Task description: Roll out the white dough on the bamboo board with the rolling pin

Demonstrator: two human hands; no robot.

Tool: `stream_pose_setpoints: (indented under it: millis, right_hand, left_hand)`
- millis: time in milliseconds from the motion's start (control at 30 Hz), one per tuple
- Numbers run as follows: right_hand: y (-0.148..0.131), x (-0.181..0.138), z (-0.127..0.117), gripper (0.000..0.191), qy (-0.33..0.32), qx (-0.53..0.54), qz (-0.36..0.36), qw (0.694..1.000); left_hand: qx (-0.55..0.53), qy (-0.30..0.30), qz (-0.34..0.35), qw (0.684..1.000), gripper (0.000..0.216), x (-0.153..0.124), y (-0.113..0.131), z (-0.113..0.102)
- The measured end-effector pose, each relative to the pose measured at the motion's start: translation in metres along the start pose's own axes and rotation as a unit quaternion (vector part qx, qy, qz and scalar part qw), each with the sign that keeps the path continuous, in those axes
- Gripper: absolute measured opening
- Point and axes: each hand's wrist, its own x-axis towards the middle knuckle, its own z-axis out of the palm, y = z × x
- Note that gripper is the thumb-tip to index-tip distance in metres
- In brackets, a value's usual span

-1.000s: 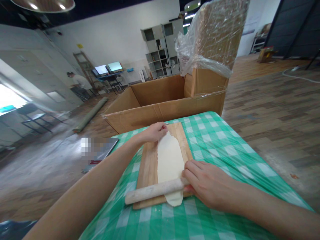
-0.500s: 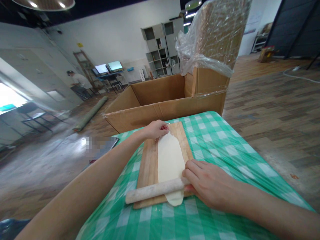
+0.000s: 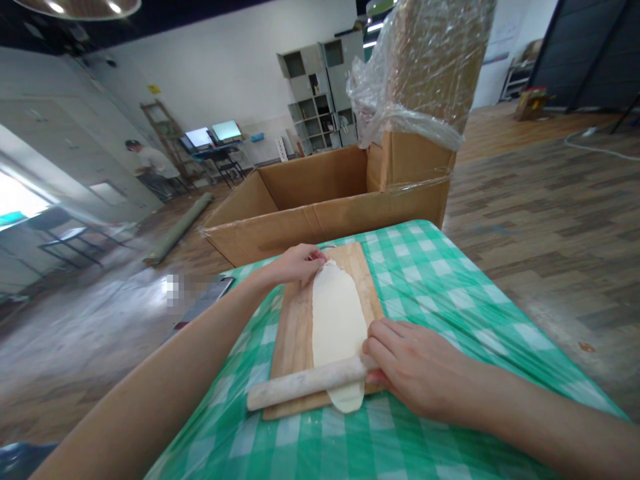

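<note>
A long, thin sheet of dough (image 3: 339, 313) lies lengthwise on a wooden board (image 3: 293, 333), its near end hanging past the board's front edge. At the far end of the dough, my left hand (image 3: 303, 262) has its fingers closed on the edge, though the fingertips are partly hidden. My right hand (image 3: 400, 357) is wrapped round the right end of a pale, floury rolling pin (image 3: 305, 383). The pin rests across the near part of the dough, and its left end sticks out beyond the board.
A green-and-white checked cloth (image 3: 425, 280) covers the table under the board. Behind it stands a large open cardboard box (image 3: 280, 230), with a plastic-wrapped carton (image 3: 435, 60) rising at its right. Far left, a person (image 3: 153, 163) sits near monitors. A rolled mat (image 3: 180, 227) lies on the floor.
My left hand and the dough's far end have shifted slightly left. My right hand and the rolling pin stay nearly in place. The whole view has drifted a little.
</note>
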Motion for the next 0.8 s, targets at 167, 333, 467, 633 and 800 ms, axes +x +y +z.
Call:
stream_pose_setpoints:
  millis: [167,333,467,633,800]
  right_hand:
    - [-0.002,-0.001,-0.002,0.016,0.008,0.002,0.004,1.000]
    - [-0.002,-0.001,-0.001,0.016,0.016,-0.002,0.005,1.000]
    - [-0.002,0.000,-0.001,0.016,0.022,-0.009,0.005,1.000]
    - [-0.003,-0.001,-0.002,0.017,0.010,-0.011,0.006,1.000]
    - [-0.004,-0.001,-0.002,0.015,0.008,-0.001,0.009,1.000]
  left_hand:
    - [-0.008,-0.011,0.014,1.000,0.028,-0.005,-0.008,0.006]
    - [0.026,0.043,0.021,0.999,0.023,-0.006,-0.005,0.012]
    - [0.053,0.067,0.016,0.996,0.022,-0.008,0.002,0.014]
    - [0.071,0.064,0.022,0.995,0.021,-0.006,0.003,0.016]
    - [0.071,0.053,0.021,0.996,0.018,0.000,0.001,0.016]
